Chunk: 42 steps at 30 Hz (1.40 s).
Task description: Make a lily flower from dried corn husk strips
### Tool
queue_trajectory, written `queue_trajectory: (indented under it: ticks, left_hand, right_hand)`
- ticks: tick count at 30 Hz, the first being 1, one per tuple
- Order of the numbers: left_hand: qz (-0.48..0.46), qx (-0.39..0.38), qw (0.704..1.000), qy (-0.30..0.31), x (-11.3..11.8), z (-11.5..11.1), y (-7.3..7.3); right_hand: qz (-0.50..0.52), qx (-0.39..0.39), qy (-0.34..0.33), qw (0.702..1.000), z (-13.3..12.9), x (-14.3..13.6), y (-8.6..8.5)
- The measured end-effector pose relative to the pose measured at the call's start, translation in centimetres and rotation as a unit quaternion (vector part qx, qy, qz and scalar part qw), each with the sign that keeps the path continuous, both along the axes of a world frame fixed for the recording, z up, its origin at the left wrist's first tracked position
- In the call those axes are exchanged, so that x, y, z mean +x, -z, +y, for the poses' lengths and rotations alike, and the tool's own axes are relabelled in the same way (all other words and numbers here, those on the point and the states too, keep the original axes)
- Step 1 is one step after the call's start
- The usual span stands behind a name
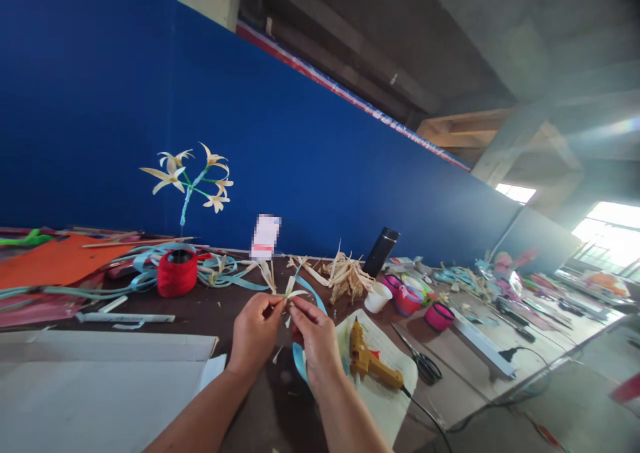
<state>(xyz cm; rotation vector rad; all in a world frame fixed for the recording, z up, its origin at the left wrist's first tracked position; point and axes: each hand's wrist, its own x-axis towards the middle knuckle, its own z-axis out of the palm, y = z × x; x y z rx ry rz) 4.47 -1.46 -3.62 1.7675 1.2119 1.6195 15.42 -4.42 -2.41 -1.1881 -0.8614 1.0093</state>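
Above the middle of the table, my left hand and my right hand meet with their fingertips pinched together. Between them is a small cream flower with narrow petals that look like dried husk; the fingers hide its lower part. A light-blue ribbon loops around my right hand and hangs below it; I cannot tell whether that hand grips it. Beyond, a finished-looking spray of cream flowers on a blue-wrapped stem stands upright in a red-wrapped holder. A pile of dried husk pieces lies behind my right hand.
A yellow glue gun rests on a paper sheet to the right, near black-handled scissors. A white cup, pink containers and a black bottle stand beyond. An open cardboard box lies at left.
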Motion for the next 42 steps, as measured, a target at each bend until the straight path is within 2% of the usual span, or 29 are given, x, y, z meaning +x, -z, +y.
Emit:
queue_trajectory:
  ticks: [9,17,21,26,29,32,37,42]
  left_hand:
    - [0.012,0.022,1.0,0.005,-0.1,0.2,-0.3]
    - [-0.057,-0.113,0.991,0.035,-0.2,0.1,-0.6]
    - [-0.108,-0.175,0.977,0.057,-0.2,0.2,-0.8]
    - [-0.187,-0.227,0.95,0.107,0.1,0.4,-0.6]
    - [-0.232,-0.234,0.935,0.133,0.2,0.5,-0.3]
    - [-0.248,-0.235,0.929,0.143,0.2,0.6,-0.1]
    - [-0.205,-0.218,0.947,0.114,0.1,0.7,0.0]
    - [-0.19,-0.202,0.954,0.114,0.1,0.5,-0.2]
  right_hand:
    - [0.054,-0.039,0.012,0.998,-0.8,0.3,-1.1]
    - [-0.009,-0.013,-0.016,1.0,-1.0,1.6,-1.2]
    - [-0.048,-0.006,-0.012,0.999,-1.2,2.7,-1.2]
    - [-0.13,-0.019,-0.044,0.99,-0.9,1.9,-0.6]
    - [-0.174,-0.002,-0.081,0.981,-0.3,1.3,0.2]
    - [-0.19,0.019,-0.09,0.978,0.4,0.9,1.0]
    - [-0.188,0.043,-0.069,0.979,0.7,0.5,1.4]
    - [-0.173,0.051,-0.043,0.983,0.8,0.3,1.5]
